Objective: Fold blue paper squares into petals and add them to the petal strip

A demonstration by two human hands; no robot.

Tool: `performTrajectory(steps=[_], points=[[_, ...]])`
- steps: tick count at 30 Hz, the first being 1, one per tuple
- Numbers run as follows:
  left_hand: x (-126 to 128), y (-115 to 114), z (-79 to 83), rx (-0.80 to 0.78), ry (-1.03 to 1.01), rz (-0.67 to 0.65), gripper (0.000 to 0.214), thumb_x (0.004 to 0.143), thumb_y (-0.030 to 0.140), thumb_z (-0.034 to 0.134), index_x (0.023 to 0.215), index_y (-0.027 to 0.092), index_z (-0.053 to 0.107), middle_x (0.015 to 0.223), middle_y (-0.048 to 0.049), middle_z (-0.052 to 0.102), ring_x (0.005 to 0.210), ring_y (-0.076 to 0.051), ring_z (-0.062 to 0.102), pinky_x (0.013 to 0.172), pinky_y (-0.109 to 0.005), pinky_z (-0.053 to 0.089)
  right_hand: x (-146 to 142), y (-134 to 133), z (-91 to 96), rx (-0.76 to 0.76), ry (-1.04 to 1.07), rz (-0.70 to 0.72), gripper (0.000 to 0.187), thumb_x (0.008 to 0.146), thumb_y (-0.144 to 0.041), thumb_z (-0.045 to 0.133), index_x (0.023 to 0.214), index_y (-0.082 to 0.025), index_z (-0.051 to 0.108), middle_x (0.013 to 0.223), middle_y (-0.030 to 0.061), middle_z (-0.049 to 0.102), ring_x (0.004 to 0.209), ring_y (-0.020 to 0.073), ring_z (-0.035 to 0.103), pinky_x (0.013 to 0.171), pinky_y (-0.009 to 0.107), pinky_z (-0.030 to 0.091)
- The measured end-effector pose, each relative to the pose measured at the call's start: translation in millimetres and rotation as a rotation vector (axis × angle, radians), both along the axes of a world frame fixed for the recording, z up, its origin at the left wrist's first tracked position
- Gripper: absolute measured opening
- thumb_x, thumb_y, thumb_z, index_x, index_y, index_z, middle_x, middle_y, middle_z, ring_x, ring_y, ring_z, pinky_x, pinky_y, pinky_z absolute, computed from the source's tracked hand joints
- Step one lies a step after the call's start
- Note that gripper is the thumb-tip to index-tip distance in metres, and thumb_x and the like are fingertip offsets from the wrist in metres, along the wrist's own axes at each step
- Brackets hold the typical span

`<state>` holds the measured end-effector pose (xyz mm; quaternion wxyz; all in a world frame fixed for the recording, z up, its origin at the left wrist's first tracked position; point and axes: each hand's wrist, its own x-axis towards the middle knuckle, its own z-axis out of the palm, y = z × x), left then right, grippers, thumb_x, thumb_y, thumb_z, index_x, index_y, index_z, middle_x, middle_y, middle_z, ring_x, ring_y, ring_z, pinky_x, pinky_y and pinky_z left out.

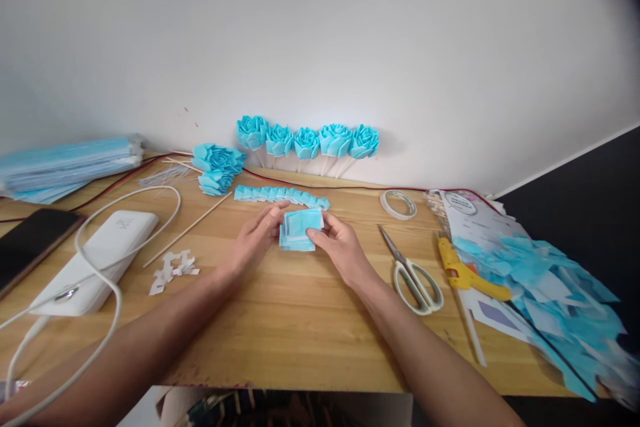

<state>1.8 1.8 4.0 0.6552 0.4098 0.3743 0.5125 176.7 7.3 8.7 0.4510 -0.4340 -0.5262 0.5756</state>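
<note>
- The scissors lie on the wooden table, with blades pointing away from the person and slightly to the left; all places here are told from them.
- To the left of the scissors, a small stack of blue pieces is held above the table.
- The right hand is nearest to the scissors; its thumb lies upon the stack and its other fingers go behind, so they are clamped on it.
- The left hand is at the far side of the stack, with its fingers at the edge; whether they press it, I cannot tell.
- Beyond the stack, farther than the scissors, there is a row of folded blue pieces.
- Farther behind, five blue flowers on sticks lean on the wall.
- Left of these, more blue flowers are lying down.
- Just beyond the scissors is a roll of tape.
- To the right of the scissors lies a yellow glue gun, and after it a loose pile of blue sheets.
- Far left of the scissors are white scraps and a white power bank.
</note>
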Motion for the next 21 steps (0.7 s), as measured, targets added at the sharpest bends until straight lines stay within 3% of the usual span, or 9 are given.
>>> performTrajectory(steps=[4,9,13,16,21], points=[[-0.2,3.9,-1.6,-0.154,-0.189,-0.015,0.040,0.087,0.045,0.053,0.114,0.016,0.059,0.094,-0.0090,0.070,0.083,-0.021,0.066,0.076,-0.035,0.051,0.5,0.5,-0.3,0.021,0.002,0.001,0.031,0.073,-0.027,0.067,0.103,-0.020,0.064,0.091,-0.0006,0.069,0.080,0.0158,0.061,0.074,0.028,0.048],[0.0,2.9,-1.6,-0.142,-0.237,-0.067,0.032,0.078,0.026,0.070,0.108,0.018,0.062,0.090,-0.0053,0.069,0.076,-0.015,0.065,0.073,-0.028,0.050,-0.2,1.1,-0.6,0.054,-0.050,0.010,0.030,0.073,-0.026,0.066,0.102,-0.020,0.064,0.090,0.0003,0.069,0.080,0.0163,0.062,0.074,0.028,0.049],[0.5,1.3,-4.1,-0.101,-0.154,-0.089,0.051,0.069,0.023,0.078,0.116,0.020,0.058,0.098,-0.0059,0.068,0.085,-0.018,0.065,0.077,-0.031,0.050,-1.0,1.2,-1.4,0.054,-0.048,0.027,0.030,0.074,-0.024,0.064,0.104,-0.020,0.063,0.092,0.0003,0.069,0.082,0.0162,0.062,0.074,0.027,0.050],[0.0,3.0,-10.4,-0.047,-0.040,-0.097,0.054,0.070,0.026,0.077,0.119,0.021,0.056,0.103,-0.0065,0.068,0.088,-0.019,0.065,0.078,-0.031,0.050,-1.2,1.1,-2.3,0.066,-0.042,0.046,0.032,0.074,-0.023,0.063,0.106,-0.021,0.063,0.095,0.0007,0.069,0.085,0.0173,0.063,0.076,0.029,0.051],[-0.7,5.5,-14.4,0.029,0.139,-0.096,0.047,0.071,0.034,0.075,0.113,0.017,0.061,0.088,-0.0048,0.070,0.069,-0.015,0.063,0.069,-0.029,0.049,-0.2,1.4,-4.8,0.083,-0.031,0.067,0.035,0.073,-0.020,0.064,0.108,-0.022,0.062,0.098,0.0019,0.069,0.088,0.0184,0.066,0.077,0.030,0.052]])
